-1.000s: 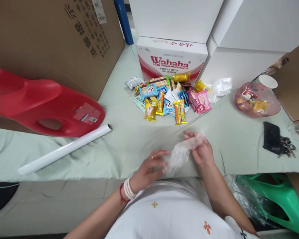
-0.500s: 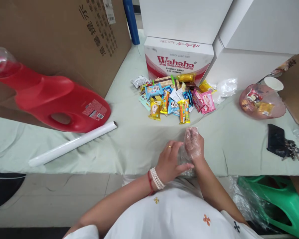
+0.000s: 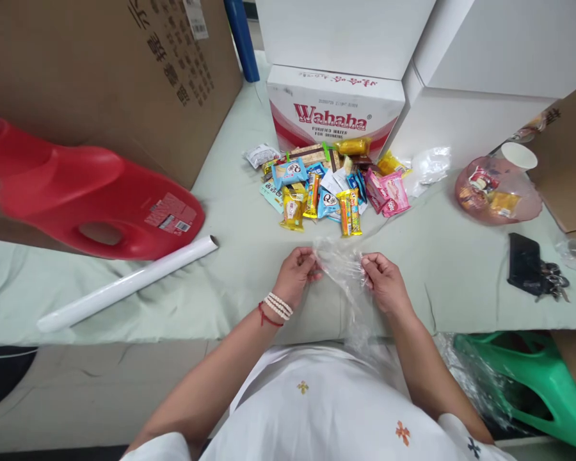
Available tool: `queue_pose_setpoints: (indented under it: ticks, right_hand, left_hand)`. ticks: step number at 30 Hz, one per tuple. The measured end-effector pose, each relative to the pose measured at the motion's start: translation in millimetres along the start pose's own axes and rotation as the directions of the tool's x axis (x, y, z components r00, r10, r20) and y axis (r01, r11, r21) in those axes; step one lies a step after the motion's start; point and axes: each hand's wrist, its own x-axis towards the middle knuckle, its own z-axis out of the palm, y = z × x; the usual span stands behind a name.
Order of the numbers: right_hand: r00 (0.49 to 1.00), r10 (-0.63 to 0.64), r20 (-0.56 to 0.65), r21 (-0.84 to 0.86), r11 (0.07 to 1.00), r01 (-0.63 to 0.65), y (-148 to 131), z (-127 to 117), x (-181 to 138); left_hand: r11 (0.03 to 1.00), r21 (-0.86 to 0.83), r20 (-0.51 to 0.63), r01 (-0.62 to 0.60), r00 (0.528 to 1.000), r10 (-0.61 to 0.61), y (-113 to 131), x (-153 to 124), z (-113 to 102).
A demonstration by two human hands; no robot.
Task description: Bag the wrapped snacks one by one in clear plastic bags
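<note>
Stretched between my two hands is a thin clear plastic bag (image 3: 348, 272), its lower part hanging over the table's front edge. My left hand (image 3: 295, 275), with a bead bracelet and a red string at the wrist, pinches its left side. On the opposite side my right hand (image 3: 386, 282) grips the bag between thumb and fingers. Just beyond the bag lies a pile of wrapped snacks (image 3: 329, 198) in yellow, blue and pink packets. Several more clear bags (image 3: 429, 169) lie crumpled at the pile's right.
Behind the snacks stands a Wahaha water carton (image 3: 333, 112) beside white boxes (image 3: 465, 121). To the left are a red jug (image 3: 96, 198), a white tube (image 3: 129, 282) and a large cardboard box (image 3: 100, 77). A pink bowl (image 3: 499, 192), paper cup (image 3: 518, 155) and keys (image 3: 552, 282) sit right.
My right hand was inside the plastic bag with my left hand against it. Now the right hand is out, my hands have moved apart, and both hold the bag spread between them.
</note>
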Motion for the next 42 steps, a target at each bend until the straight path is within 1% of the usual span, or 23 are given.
queue_pose_setpoints:
  ticks: [2,3,4,5,6,8,10,12,15,18,20,22,23,25,27,29,30,31,34,36,37,39,42]
  right_hand:
    - [0.997,-0.059,-0.058,0.006,0.998,0.06,-0.7,4.0,1.4]
    - [0.993,-0.075,-0.086,0.016,0.997,0.077,-1.3,6.0,2.0]
    - [0.991,-0.083,-0.11,0.029,0.996,0.086,-2.1,8.0,2.4]
    - [0.988,-0.085,-0.13,0.044,0.995,0.092,-2.9,10.3,2.7]
    - [0.986,-0.086,-0.143,0.058,0.994,0.095,-3.7,12.9,2.9]
    - [0.984,-0.087,-0.153,0.077,0.992,0.1,-4.8,18.8,3.2]
    - [0.984,-0.092,-0.154,0.078,0.991,0.104,-5.0,24.3,4.3]
    - [0.983,-0.099,-0.155,0.062,0.992,0.11,-4.3,27.1,7.1]
    - [0.981,-0.103,-0.165,0.032,0.994,0.109,-2.8,21.4,14.0]
    - [0.985,-0.078,-0.152,-0.045,0.996,0.072,-2.7,4.2,15.2]
    - [0.982,-0.103,-0.159,-0.165,0.983,0.076,-3.4,-8.1,7.1]
    - [0.968,-0.193,-0.158,-0.343,0.93,0.13,-3.4,-15.9,-7.1]
    - [0.96,-0.249,-0.13,-0.436,0.883,0.17,-2.5,-17.2,-15.1]
    - [0.944,-0.329,-0.012,-0.584,0.769,0.26,2.0,-15.0,-28.3]
    - [0.927,-0.36,0.105,-0.652,0.679,0.338,9.6,-9.5,-34.3]
    - [0.919,-0.369,0.14,-0.664,0.653,0.363,17.2,-5.3,-32.9]
    - [0.923,-0.365,0.125,-0.65,0.672,0.354,19.9,-4.5,-30.5]
    - [0.933,-0.346,0.096,-0.62,0.713,0.328,21.4,-4.6,-27.9]
    - [0.98,-0.193,0.052,-0.466,0.863,0.195,18.4,-6.5,-23.2]
    - [0.99,-0.124,0.063,-0.406,0.903,0.139,12.5,-6.1,-23.9]
    - [0.99,-0.128,0.058,-0.401,0.905,0.141,9.6,-5.0,-24.8]
    - [0.982,-0.186,0.028,-0.41,0.894,0.181,5.2,-1.8,-26.1]
    - [0.966,-0.259,0.013,-0.418,0.876,0.241,4.9,3.2,-23.9]
  left_hand:
    - [0.995,0.09,-0.137,-0.036,0.989,0.048,-0.7,-7.3,2.6]
    - [0.985,0.166,-0.173,-0.055,0.981,0.084,-1.1,-13.1,4.1]
    - [0.965,0.253,-0.17,-0.067,0.979,0.113,-1.7,-19.7,5.8]
    - [0.938,0.34,-0.128,-0.072,0.984,0.122,-2.8,-26.5,8.0]
    - [0.907,0.415,-0.059,-0.071,0.993,0.105,-4.5,-32.8,10.8]
    - [0.848,0.527,0.087,-0.056,0.996,0.011,-10.1,-41.7,18.3]
    - [0.814,0.579,0.159,-0.048,0.986,-0.055,-17.9,-43.5,26.8]
    - [0.832,0.553,0.197,-0.041,0.977,-0.083,-25.8,-39.4,32.7]
    - [0.911,0.412,0.231,0.012,0.966,-0.117,-32.3,-29.9,31.7]
    - [0.944,0.325,0.192,0.056,0.974,-0.123,-31.0,-24.8,23.0]
    - [0.949,0.311,0.166,0.057,0.98,-0.113,-28.6,-24.5,19.0]
    - [0.951,0.306,0.156,0.053,0.982,-0.105,-27.6,-25.2,18.9]
    - [0.951,0.305,0.153,0.046,0.984,-0.097,-27.9,-25.6,20.1]
    - [0.952,0.307,0.15,0.024,0.986,-0.073,-29.5,-26.2,23.5]
    - [0.948,0.319,0.155,-0.002,0.987,-0.05,-31.5,-26.3,25.9]
    - [0.939,0.344,0.162,-0.019,0.986,-0.039,-32.8,-26.0,25.6]
    - [0.932,0.362,0.162,-0.025,0.986,-0.037,-32.9,-25.6,24.3]
    - [0.923,0.384,0.154,-0.028,0.987,-0.034,-32.6,-25.2,22.5]
    - [0.895,0.442,0.096,-0.052,0.995,0.011,-30.9,-24.1,16.4]
    - [0.884,0.459,0.069,-0.086,0.996,0.062,-30.2,-23.7,14.2]
    - [0.88,0.463,0.07,-0.105,0.994,0.082,-30.1,-23.7,13.9]
    - [0.87,0.474,0.095,-0.137,0.99,0.104,-30.6,-24.2,14.3]
    - [0.845,0.509,0.145,-0.164,0.984,0.104,-32.3,-26.7,14.4]
